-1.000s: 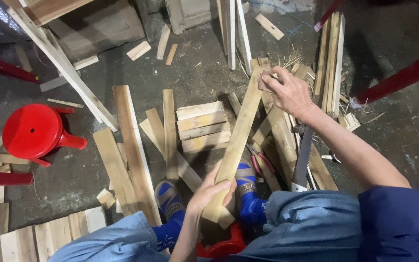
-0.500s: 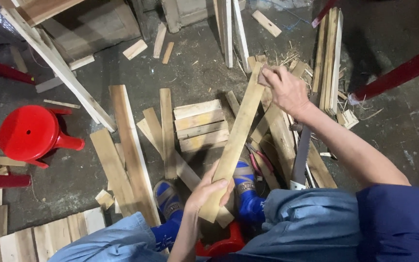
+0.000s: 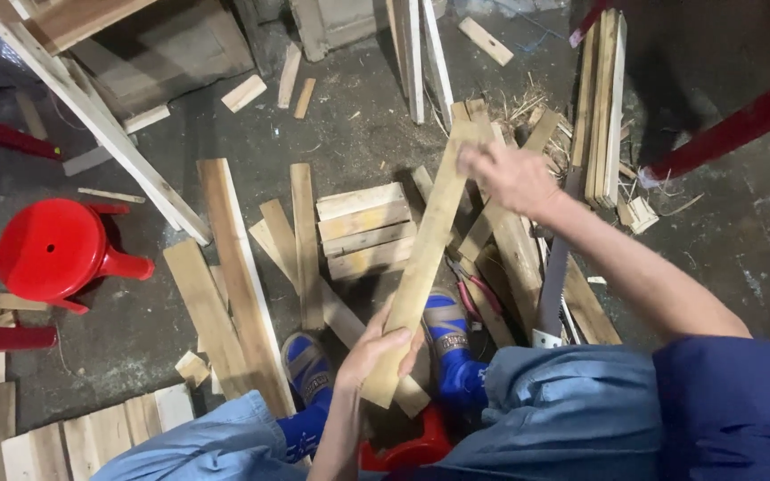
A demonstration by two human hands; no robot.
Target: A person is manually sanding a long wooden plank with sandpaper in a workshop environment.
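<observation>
My left hand (image 3: 376, 349) grips the plank's (image 3: 425, 258) near end, right hand (image 3: 511, 178) its far end. Stool (image 3: 51, 249) on floor far left of hands; saw (image 3: 556, 267) just right, under my right arm; board stack (image 3: 363, 230) betw. hands, left of plank.

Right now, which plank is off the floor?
The long pale plank, gripped by the left hand and right hand; the others lie on the floor.

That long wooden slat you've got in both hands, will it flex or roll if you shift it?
The wooden slat is probably stiff: it spans straight between the left hand and the right hand with no visible sag. Its flat faces make rolling unlikely. It looks thin, so probably light, though the rough surface may splinter.
</observation>
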